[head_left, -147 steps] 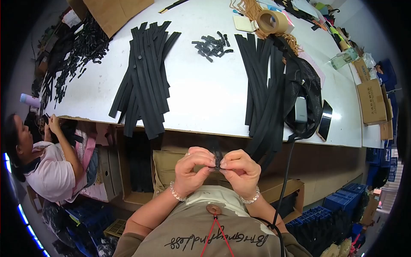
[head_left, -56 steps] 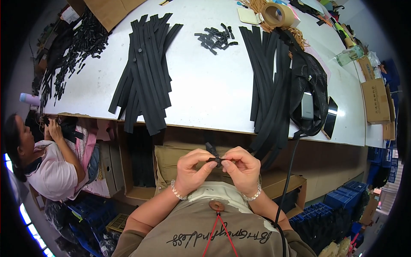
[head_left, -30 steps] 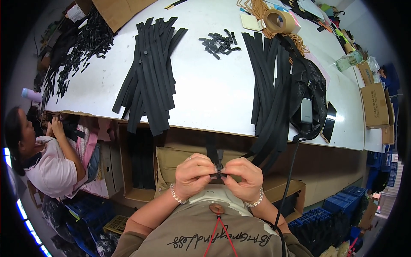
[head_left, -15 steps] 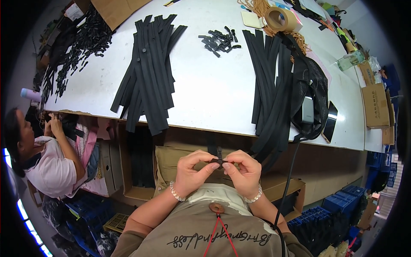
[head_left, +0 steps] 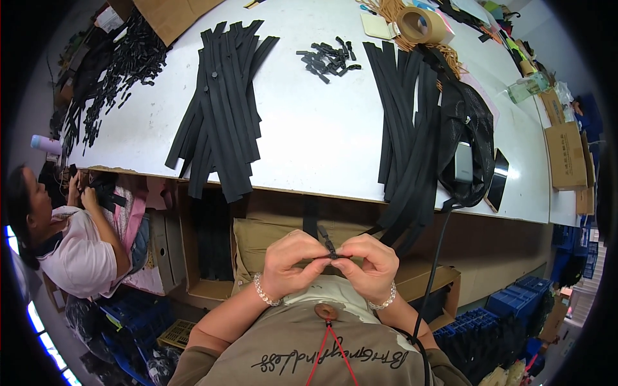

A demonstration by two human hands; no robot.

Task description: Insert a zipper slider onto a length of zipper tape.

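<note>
lower middle | left hand (head_left: 291,264) and right hand (head_left: 370,267) fingers pinched on thin black zipper strip (head_left: 328,244) | white table (head_left: 322,128) above

Left hand (head_left: 293,265) and right hand (head_left: 370,269) together, fingertips pinched, wrists bent inward.

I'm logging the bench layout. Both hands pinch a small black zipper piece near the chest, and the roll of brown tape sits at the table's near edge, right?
Not quite. The head view shows the tape roll at the table's far side, beside the tan cords. The rest holds: the left hand and right hand pinch the black zipper piece near the chest.
</note>
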